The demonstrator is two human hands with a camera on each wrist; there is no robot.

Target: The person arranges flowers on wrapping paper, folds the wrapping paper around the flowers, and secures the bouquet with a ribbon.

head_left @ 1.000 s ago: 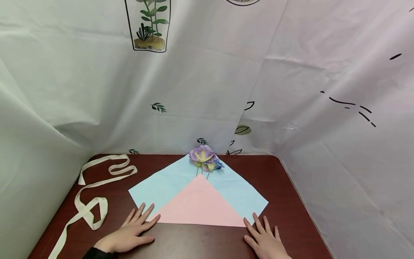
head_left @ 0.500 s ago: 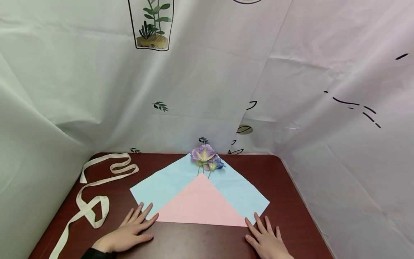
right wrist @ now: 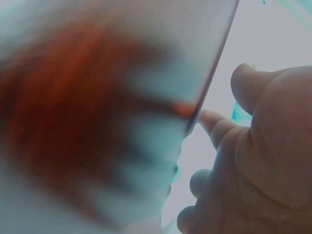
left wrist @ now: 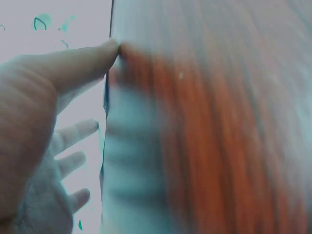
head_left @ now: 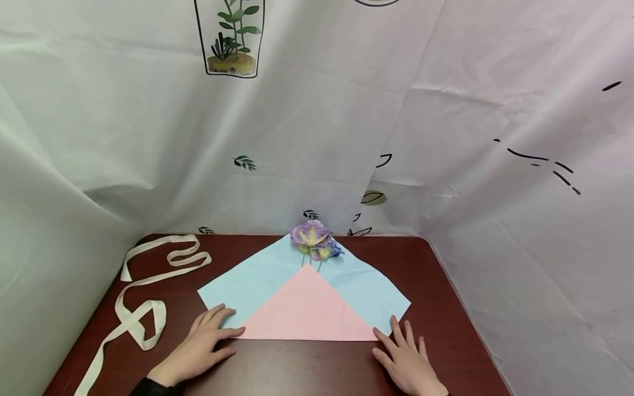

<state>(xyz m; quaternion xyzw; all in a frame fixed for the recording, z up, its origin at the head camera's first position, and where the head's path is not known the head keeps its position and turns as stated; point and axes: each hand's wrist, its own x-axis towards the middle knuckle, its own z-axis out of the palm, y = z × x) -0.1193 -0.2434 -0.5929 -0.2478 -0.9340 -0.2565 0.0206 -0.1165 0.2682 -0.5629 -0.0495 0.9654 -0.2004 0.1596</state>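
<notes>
A sheet of light blue paper (head_left: 255, 289) lies on the table with a pink triangular paper (head_left: 307, 313) over its front middle. Artificial-looking purple and blue flowers (head_left: 312, 239) rest at the blue sheet's far point; their thin stems run under the pink tip. My left hand (head_left: 195, 349) rests at the near left corner, fingertips on the paper and thumb beside it on the table. At the near right corner my right hand (head_left: 408, 363) touches the edge with spread fingers. The left wrist view shows its thumb (left wrist: 87, 66) and loosely extended fingers; the right wrist view is blurred.
A long cream ribbon (head_left: 131, 319) lies in loops along the left of the dark red-brown table (head_left: 297, 368). White printed cloth (head_left: 307, 121) hangs behind the table and at both sides.
The left fingers have bent a little more over the paper's corner. My right hand has shifted slightly forward, and the sheet's right side has moved away from me, its far edge now bowed.
</notes>
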